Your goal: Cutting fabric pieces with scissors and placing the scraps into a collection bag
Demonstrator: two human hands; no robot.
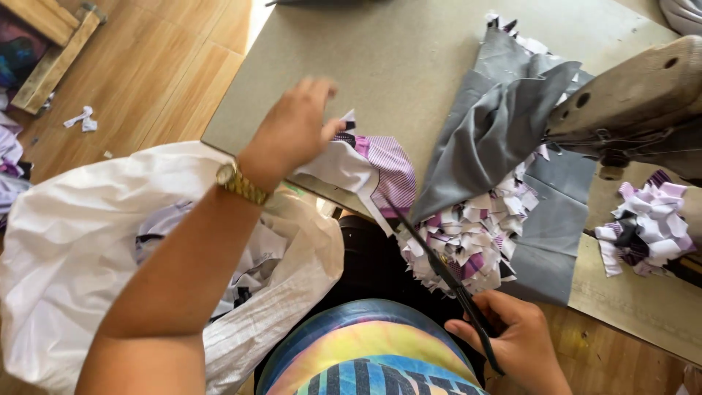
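1. A grey-brown table (380,51) carries the work, and a sewing machine (636,95) stands at its right.
2. Left of the machine lies folded grey cloth (490,132).
3. Below-left of the machine lies a heap of purple-white scraps (468,234).
4. Below the machine lies a smaller scrap pile (651,227).

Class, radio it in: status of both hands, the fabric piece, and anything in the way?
Left hand gripping striped fabric piece. Right hand holding scissors, blades at fabric. Scrap pile beside blades.

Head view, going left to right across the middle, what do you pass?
White sack → gold watch → left hand → striped fabric piece → grey cloth → sewing machine.
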